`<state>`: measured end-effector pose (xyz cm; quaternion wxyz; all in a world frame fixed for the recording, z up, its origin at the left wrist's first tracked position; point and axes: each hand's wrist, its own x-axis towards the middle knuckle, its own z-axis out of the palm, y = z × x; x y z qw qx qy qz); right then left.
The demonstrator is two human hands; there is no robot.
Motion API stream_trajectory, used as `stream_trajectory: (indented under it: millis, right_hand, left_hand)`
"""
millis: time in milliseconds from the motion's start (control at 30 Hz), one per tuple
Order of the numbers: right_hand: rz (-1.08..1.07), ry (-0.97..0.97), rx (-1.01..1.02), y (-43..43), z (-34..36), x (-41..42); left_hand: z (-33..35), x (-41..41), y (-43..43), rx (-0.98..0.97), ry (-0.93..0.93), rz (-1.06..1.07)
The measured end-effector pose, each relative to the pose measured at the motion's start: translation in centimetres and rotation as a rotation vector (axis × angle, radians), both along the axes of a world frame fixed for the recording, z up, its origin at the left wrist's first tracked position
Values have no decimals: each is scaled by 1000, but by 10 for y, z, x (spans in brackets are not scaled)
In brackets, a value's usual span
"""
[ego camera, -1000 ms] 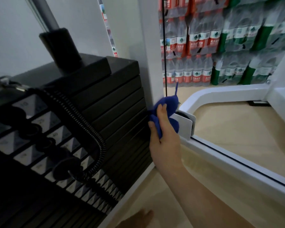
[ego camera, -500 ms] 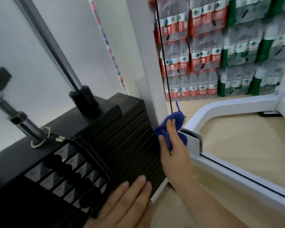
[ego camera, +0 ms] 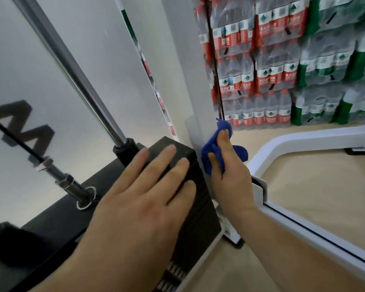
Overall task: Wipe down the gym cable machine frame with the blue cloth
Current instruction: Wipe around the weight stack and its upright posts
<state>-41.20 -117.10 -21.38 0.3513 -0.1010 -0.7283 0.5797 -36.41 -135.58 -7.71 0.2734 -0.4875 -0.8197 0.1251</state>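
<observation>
Far left, we note a translucent panel [ego camera: 30, 60] bearing part of a dark letter. Crossing it, we list a chrome guide rod [ego camera: 72, 66] running down into a black collar on the black weight stack [ego camera: 198, 207]. A second, shorter metal pin [ego camera: 72, 186] enters the stack's top plate lower left. We record our left hand [ego camera: 139, 203] lying open and flat, fingers spread, palm down on the stack's top near its right corner; it holds nothing. Just right of the stack stands the white upright frame post [ego camera: 190, 85]. We log the blue cloth [ego camera: 215, 152] bunched in our right hand [ego camera: 230, 178], fingers curled around it, pressing it against the post's lower right edge. Further right, we see the white curved base rail [ego camera: 282, 142] on tan flooring. Behind, we count stacked packs of bottled water [ego camera: 282, 60], red-labelled and green-labelled.
</observation>
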Motion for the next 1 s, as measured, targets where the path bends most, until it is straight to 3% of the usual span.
stream_trajectory:
  millis: [133, 233, 367, 533, 700, 800, 1000]
  right_hand:
    - [-23, -70, 14, -4, 7, 4]
    - [1, 14, -43, -11, 24, 8]
    - [-6, 108, 119, -8, 32, 3]
    - [25, -129, -59, 5, 32, 4]
    - [8, 193, 237, -5, 76, -11]
    - [-24, 232, 414, 8, 66, -25]
    - [-28, 240, 426, 10, 65, -28]
  left_hand:
    - [16, -23, -7, -109, -150, 122]
    - [16, -34, -13, -144, -187, 100]
    - [13, -39, -14, -78, -267, 52]
    - [12, -37, -15, -57, -291, 49]
    - [11, -38, -14, -38, -279, 67]
    - [10, -36, -12, -86, -226, 110]
    - [8, -32, -10, -127, -190, 187]
